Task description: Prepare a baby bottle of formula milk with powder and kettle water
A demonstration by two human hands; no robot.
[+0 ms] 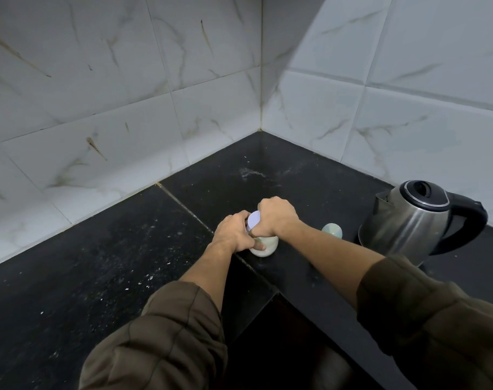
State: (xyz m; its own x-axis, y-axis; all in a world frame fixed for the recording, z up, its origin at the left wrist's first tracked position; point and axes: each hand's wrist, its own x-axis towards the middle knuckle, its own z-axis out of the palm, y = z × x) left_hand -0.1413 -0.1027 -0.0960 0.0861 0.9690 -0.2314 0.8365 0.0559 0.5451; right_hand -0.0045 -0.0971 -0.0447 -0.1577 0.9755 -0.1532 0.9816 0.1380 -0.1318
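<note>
On the black counter (pixel 99 271), near its inner corner edge, stands a pale bottle (pixel 263 247). The left hand (pixel 234 230) wraps its fingers around the bottle's side, and the right hand (pixel 277 216) is clenched over the top; a white piece (pixel 253 219), perhaps a lid, shows between them. Just right sits a small pale cap (pixel 332 230), and beyond it a steel kettle (pixel 408 220).

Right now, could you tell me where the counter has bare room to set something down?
The widest bare stretch is the black counter left of the left hand, up to the tiled wall. The back corner behind both hands is free too. It is crowded on the right: bottle, right hand, small cap, kettle.
</note>
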